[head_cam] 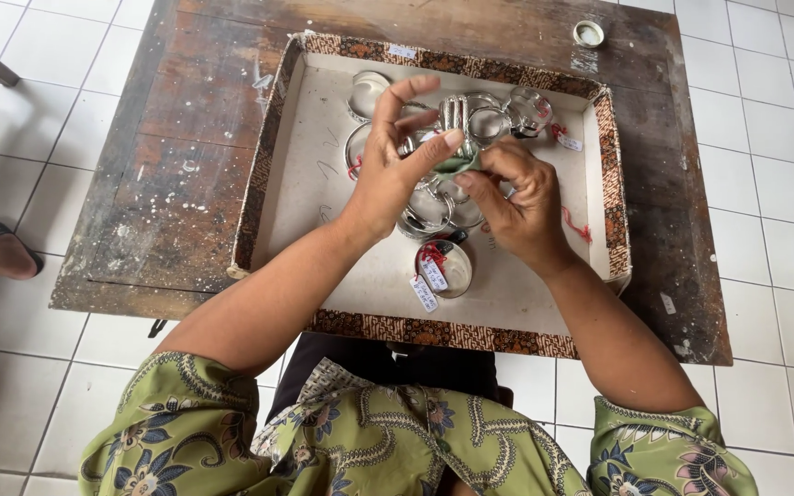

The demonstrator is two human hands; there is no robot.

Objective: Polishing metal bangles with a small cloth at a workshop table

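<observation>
Head view looks down at a shallow tray (310, 197) with a patterned brown rim, sitting on a worn wooden table (181, 174). Both hands meet over the middle of the tray. The left hand (395, 161) pinches a small green cloth (459, 163) between thumb and fingers, with one finger sticking up toward 12 o'clock. The right hand (518, 197) is curled, and its fingertips touch the same cloth from 4 o'clock. I cannot tell what else it grips. Shiny silver bangles (484, 118) lie in a pile under and behind the hands. One more bangle with white tags (443, 268) lies at 6 o'clock from the hands. A small round lid (588, 34) sits on the table at 1 o'clock.
</observation>
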